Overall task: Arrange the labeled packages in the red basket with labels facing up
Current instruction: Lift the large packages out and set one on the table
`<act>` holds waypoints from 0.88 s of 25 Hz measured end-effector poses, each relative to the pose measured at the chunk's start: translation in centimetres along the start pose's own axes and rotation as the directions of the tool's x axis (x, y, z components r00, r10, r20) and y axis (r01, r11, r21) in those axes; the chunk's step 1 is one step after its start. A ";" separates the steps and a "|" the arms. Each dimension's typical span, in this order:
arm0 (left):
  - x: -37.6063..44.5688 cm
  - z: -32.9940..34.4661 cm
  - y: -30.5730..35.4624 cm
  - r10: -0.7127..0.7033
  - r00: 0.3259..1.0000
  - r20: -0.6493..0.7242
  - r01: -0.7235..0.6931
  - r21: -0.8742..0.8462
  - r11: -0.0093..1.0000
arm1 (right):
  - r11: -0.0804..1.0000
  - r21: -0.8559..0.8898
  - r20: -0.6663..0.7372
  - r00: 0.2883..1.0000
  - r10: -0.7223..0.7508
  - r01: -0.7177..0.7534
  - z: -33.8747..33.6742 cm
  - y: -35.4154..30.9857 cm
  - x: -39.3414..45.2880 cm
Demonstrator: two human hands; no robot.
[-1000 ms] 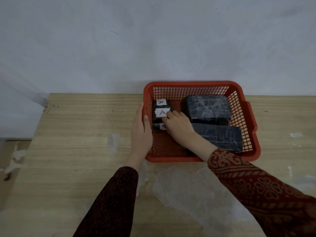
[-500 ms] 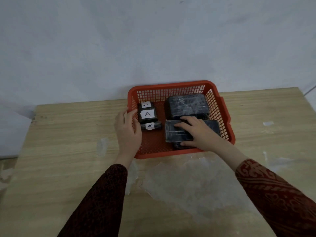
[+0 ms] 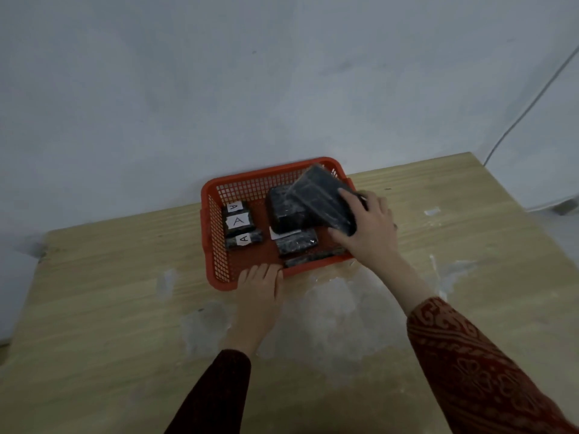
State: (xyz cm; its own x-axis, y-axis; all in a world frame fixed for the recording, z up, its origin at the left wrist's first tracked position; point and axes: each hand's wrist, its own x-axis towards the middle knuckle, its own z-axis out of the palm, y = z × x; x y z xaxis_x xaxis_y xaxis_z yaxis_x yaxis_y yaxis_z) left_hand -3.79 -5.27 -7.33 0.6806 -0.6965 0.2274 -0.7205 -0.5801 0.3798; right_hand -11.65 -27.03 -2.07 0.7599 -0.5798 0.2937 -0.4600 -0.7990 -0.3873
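The red basket (image 3: 213, 233) stands on the wooden table against the wall. Three small black packages with white "A" labels facing up (image 3: 238, 221) lie along its left side. My right hand (image 3: 366, 227) is shut on a large flat black package (image 3: 322, 198), lifted and tilted above the basket's right half. Under it sit a thick black package (image 3: 283, 211), a smaller black package (image 3: 296, 242) with a white label edge showing at its left, and a thin black one (image 3: 313, 258) near the front rim. My left hand (image 3: 258, 289) rests on the basket's front rim, fingers spread.
The wooden table (image 3: 109, 292) has pale worn patches in front of the basket and scraps of tape at the right. The wall rises straight behind the basket. A cable (image 3: 526, 111) runs down the wall at the far right.
My right hand has lifted the flat black package off the basket floor and tilted it, uncovering smaller packages beneath. My left hand moved from the basket's left side to its front rim.
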 end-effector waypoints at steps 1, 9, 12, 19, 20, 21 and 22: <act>0.0 0.0 -0.1 0.007 1.000 0.013 -0.007 0.024 1.000 | 0.988 0.073 -0.059 0.988 0.140 -0.136 -0.4 1.1 -1.3; -0.3 0.5 -0.3 -0.011 0.999 0.030 0.009 0.051 0.999 | 0.646 0.039 0.174 0.642 0.747 -0.762 1.5 7.1 -12.3; -0.3 0.7 -0.5 0.010 1.000 0.011 -0.011 0.054 0.998 | 0.711 0.024 0.129 0.707 0.695 -0.703 1.3 6.2 -11.8; -0.4 1.6 -0.9 0.034 0.997 -0.074 -0.029 0.066 0.997 | 0.971 0.225 0.127 0.985 -0.114 0.083 2.1 -0.6 -1.5; -0.4 1.7 -0.9 0.039 0.996 -0.075 -0.034 0.074 0.997 | 0.967 0.199 0.235 0.950 -0.207 0.161 2.9 -1.5 0.0; -0.4 1.8 -1.0 0.043 0.996 -0.075 -0.037 0.080 0.996 | 0.961 0.161 0.352 0.897 -0.267 0.223 3.9 -2.2 1.2; -0.4 1.9 -1.0 0.046 0.996 -0.077 -0.040 0.080 0.996 | 0.955 0.117 0.465 0.834 -0.296 0.273 4.9 -2.7 2.1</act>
State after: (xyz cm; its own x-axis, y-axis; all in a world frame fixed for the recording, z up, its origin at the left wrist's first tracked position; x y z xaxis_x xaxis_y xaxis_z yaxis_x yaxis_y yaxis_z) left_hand -3.62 -5.18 -9.50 0.6550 -0.6876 0.3134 -0.7553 -0.5841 0.2971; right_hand -6.53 -25.33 -4.70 0.9837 -0.1736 -0.0469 -0.1779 -0.9028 -0.3916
